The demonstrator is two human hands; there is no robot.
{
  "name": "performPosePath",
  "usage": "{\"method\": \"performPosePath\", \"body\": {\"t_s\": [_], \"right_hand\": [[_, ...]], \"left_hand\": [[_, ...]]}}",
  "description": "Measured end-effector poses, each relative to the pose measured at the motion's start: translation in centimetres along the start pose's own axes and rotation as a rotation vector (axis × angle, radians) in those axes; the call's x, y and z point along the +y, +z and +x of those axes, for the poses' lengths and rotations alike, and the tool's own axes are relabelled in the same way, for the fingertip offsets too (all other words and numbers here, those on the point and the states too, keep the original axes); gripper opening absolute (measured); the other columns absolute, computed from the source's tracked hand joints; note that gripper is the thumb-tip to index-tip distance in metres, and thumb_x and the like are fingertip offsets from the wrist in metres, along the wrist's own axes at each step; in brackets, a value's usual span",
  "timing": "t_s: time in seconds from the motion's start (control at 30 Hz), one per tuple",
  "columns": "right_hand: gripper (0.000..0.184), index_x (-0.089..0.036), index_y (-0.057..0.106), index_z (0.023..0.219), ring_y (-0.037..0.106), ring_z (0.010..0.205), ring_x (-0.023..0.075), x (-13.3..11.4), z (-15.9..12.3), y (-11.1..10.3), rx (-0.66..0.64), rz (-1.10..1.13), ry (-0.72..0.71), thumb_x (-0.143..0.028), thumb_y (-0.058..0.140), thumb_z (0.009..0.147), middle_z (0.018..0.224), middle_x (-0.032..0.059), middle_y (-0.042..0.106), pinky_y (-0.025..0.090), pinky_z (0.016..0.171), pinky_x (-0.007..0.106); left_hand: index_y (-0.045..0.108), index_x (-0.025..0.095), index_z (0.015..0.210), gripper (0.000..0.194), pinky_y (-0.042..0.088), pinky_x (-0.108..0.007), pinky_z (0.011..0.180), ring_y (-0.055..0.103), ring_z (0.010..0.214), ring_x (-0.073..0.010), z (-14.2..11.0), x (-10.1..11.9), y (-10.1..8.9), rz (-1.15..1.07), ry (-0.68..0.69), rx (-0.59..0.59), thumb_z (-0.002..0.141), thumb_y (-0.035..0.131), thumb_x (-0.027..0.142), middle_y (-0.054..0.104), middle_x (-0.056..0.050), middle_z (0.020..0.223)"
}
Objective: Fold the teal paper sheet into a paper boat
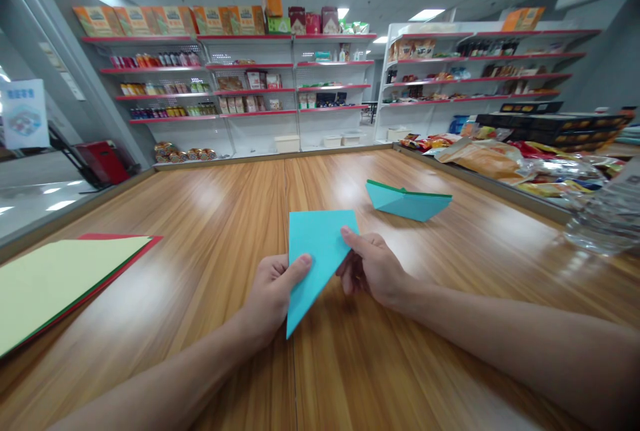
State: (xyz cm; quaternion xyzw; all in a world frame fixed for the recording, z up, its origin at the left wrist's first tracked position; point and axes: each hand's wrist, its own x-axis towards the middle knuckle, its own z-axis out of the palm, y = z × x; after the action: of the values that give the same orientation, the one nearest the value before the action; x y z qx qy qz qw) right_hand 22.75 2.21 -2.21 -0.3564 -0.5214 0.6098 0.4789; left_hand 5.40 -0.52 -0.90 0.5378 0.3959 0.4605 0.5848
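Above the wooden table I hold a folded sheet of light blue paper (320, 244), which has a straight top edge and tapers to a point at the lower left. My left hand (275, 294) pinches its left side, thumb lying on top. At the right edge my right hand (375, 264) grips it between the thumb in front and the fingers behind. Most of the fingers of my left hand are hidden behind the paper. Beyond my right hand, a blue folded paper boat (407, 205) with a green upper edge rests on the table.
A stack of coloured paper (65, 277), pale yellow on top with green and red below, lies on the wooden table (225, 217) at left. At right are a clear plastic bottle (607, 211) and packaged snacks (493, 161). Stocked shelves (250, 91) line the back.
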Motion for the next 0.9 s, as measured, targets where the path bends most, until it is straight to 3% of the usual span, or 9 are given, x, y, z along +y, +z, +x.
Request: {"method": "performPosePath", "body": {"t_s": [0.2,0.4,0.6,0.67,0.8,0.9], "right_hand": [[0.061,-0.010,0.059,0.048,0.047,0.027,0.0090,0.1,-0.2,0.0,-0.009,0.000,-0.034,-0.057,0.045,0.085,0.035,0.0047,0.055,0.034,0.029,0.018],[0.057,-0.008,0.061,0.054,0.047,0.029,0.0064,0.4,-1.1,1.0,-0.239,-0.092,0.014,-0.059,0.052,0.080,0.047,0.0068,0.062,0.030,0.027,0.015],[0.055,-0.008,0.060,0.055,0.045,0.027,0.0068,0.3,-1.0,1.3,-0.161,-0.083,0.007,-0.057,0.053,0.080,0.045,0.0059,0.061,0.028,0.025,0.015],[0.054,-0.009,0.060,0.057,0.047,0.029,0.0062,0.3,-1.0,1.4,-0.232,-0.084,0.034,-0.057,0.054,0.079,0.046,0.0047,0.061,0.031,0.027,0.014],[0.057,-0.007,0.061,0.062,0.046,0.029,0.0052,0.1,-1.6,1.9,-0.471,-0.070,0.097,-0.060,0.050,0.081,0.054,0.0080,0.066,0.031,0.027,0.014],[0.058,-0.007,0.061,0.063,0.045,0.027,0.0059,0.1,-2.1,2.2,-0.475,-0.046,0.127,-0.061,0.048,0.082,0.057,0.0107,0.067,0.027,0.024,0.015]], "left_hand": [[0.047,0.014,0.050,0.045,0.015,-0.020,0.040,0.024,0.040,-0.0045,0.0,0.1,0.2,-0.036,-0.030,-0.002,0.068,0.067,0.050,0.033,0.005,0.044],[0.055,0.011,0.054,0.043,0.034,-0.020,0.042,0.046,0.042,-0.0093,-0.1,-0.1,0.2,-0.016,0.022,-0.090,0.077,0.060,0.048,0.051,-0.001,0.046],[0.055,0.012,0.059,0.044,0.035,-0.019,0.027,0.049,0.030,-0.0125,0.0,-0.4,0.8,0.112,-0.010,0.032,0.080,0.053,0.050,0.056,-0.003,0.044],[0.054,0.013,0.058,0.045,0.033,-0.018,0.024,0.046,0.026,-0.0116,-0.1,-0.4,1.0,0.146,0.000,0.058,0.082,0.051,0.051,0.056,-0.003,0.043],[0.050,0.015,0.050,0.052,0.033,-0.018,0.023,0.047,0.026,-0.0123,-0.2,-0.4,1.1,0.104,-0.015,-0.020,0.084,0.046,0.054,0.053,-0.003,0.038],[0.050,0.015,0.050,0.053,0.030,-0.017,0.021,0.045,0.023,-0.0109,-0.3,-0.3,1.1,0.071,-0.056,-0.039,0.082,0.046,0.056,0.053,-0.002,0.037]]}}
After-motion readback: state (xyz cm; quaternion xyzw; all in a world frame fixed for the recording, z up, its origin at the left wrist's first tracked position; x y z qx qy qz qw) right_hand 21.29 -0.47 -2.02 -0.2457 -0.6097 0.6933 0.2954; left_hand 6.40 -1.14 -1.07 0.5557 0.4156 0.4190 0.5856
